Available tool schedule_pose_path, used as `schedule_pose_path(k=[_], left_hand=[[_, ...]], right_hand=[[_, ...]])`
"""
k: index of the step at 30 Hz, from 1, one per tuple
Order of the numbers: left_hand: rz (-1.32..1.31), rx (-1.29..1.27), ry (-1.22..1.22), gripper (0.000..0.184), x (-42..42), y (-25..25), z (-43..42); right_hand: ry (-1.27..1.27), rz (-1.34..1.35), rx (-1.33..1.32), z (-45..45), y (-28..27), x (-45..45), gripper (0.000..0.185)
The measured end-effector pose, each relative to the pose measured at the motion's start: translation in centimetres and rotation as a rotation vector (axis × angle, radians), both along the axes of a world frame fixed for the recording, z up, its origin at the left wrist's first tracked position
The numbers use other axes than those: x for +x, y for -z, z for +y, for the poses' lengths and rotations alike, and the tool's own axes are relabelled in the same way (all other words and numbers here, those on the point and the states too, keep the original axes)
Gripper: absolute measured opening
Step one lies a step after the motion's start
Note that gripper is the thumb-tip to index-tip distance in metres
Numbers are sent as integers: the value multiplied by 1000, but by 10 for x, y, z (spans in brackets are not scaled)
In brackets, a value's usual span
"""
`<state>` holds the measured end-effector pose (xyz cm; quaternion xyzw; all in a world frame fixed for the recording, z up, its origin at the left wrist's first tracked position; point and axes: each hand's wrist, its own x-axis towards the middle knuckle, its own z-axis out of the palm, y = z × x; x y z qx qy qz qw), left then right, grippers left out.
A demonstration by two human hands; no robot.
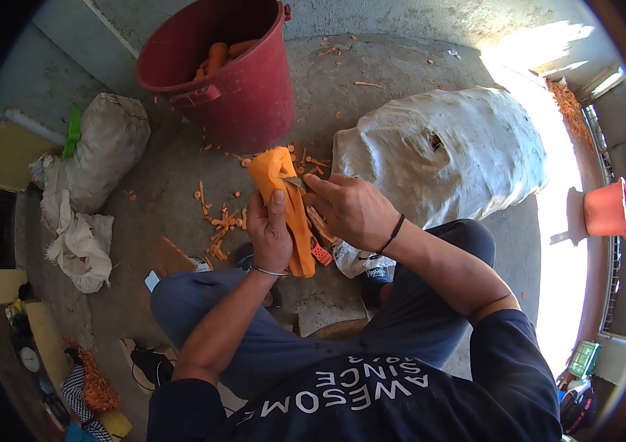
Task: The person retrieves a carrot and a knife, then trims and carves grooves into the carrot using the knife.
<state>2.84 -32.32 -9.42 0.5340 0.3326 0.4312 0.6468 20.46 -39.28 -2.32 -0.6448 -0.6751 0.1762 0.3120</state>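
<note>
through the head view, i see the left hand curled around a carrot and the right hand closed on a knife, its blade at the carrot's upper part. the carrot is held above the floor.

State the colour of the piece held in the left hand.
The piece in the left hand is orange, best seen in the head view.

On the concrete floor, a bulging whitish sack lies at the right and a smaller filled sack at the left, a green object beside it. A small red bucket stands at far right; orange netting lies by a checkered cloth, lower left
</note>
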Motion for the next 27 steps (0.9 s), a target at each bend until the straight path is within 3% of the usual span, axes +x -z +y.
schedule_pose_path(k=[6,13,15,18,27], left_hand=[[108,202,-110,44,4,10,0],[119,238,-126,43,5,11,0],[-41,-29,-70,41,4,2,1],[-31,-190,15,43,2,0,13],[83,-89,-111,55,18,17,8]], right_hand=[[-3,14,21,-1,0,-3,38],[4,0,-39,0,-5,-1,38],[-8,6,-5,2,-3,0,37],[-34,-2,-4,7,4,7,36],[-14,69,-41,7,11,6,31]])
